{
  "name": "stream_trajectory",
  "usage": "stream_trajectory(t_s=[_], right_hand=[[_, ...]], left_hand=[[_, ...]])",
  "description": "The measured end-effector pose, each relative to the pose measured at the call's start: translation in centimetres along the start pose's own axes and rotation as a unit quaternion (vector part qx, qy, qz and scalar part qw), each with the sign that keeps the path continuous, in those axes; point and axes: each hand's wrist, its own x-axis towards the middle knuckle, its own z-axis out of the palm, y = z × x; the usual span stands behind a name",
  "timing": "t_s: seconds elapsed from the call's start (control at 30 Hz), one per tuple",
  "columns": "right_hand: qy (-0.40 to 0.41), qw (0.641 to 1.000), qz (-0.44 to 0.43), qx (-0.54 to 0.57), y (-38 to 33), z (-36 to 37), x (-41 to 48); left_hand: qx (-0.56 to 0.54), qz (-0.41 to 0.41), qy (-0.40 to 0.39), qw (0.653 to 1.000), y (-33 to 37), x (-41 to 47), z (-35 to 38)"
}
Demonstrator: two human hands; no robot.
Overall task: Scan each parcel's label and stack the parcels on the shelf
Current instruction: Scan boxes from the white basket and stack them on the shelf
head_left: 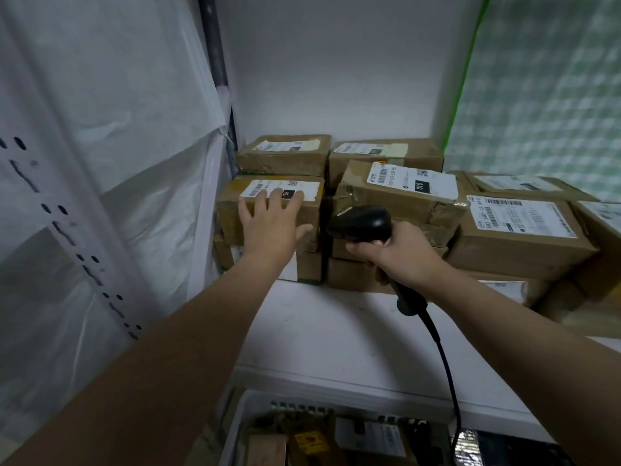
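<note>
My left hand [272, 223] is flat with the fingers spread, pressing on the parcel [232, 210] that tops the stack right in front of it on the shelf [319, 331]. The fingertips cover part of the label [311, 191], so I'd slide them clear first. My right hand [400, 257] is wrapped tight round the scanner [363, 223], just right of that parcel. I reckon tilt the nose up at the barcode, then nudge the box square.
</note>
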Motion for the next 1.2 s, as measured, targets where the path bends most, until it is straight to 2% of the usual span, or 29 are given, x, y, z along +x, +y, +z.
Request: stream_trajectory(t_s=[0.1, 0.23, 0.5, 0.63, 0.73, 0.9, 1.0, 1.1, 1.2], right_hand=[[-0.012, 1.0, 0.004, -0.008, -0.3, -0.2, -0.5], [-0.072, 0.997, 0.004, -0.041, -1.1, -1.1, -2.6], [-0.075, 0.993, 0.038, -0.087, 0.3, -2.7, -11.5], [-0.076, 0.991, 0.057, -0.097, 2.8, -2.1, -17.3], [-0.076, 0.984, 0.066, -0.148, 5.4, -1.0, -21.0], [-0.102, 0.981, 0.09, -0.136, 8.0, -0.5, -24.5], [-0.096, 0.989, 0.098, -0.059, 9.3, -0.1, -26.0], [-0.059, 0.988, 0.145, 0.01, 11.4, 0.5, -27.3], [-0.049, 0.984, 0.17, 0.017, 12.8, 1.4, -27.4]], left_hand=[[-0.004, -0.005, 0.016, 1.0, -0.1, -1.2, -0.2], [-0.054, 0.008, 0.015, 0.998, 0.5, -4.3, -1.5], [-0.136, 0.029, -0.015, 0.99, 2.8, -14.1, -3.5], [-0.147, 0.039, -0.062, 0.986, 3.9, -21.0, -2.2], [-0.17, 0.043, -0.113, 0.978, 4.2, -26.0, -0.5], [-0.193, 0.029, -0.189, 0.963, 4.5, -31.5, 1.9], [-0.152, 0.018, -0.228, 0.962, 5.9, -33.2, 2.7], [-0.107, -0.019, -0.282, 0.953, 7.3, -34.0, 3.7], [-0.104, -0.074, -0.329, 0.936, 8.1, -34.4, 5.2]])
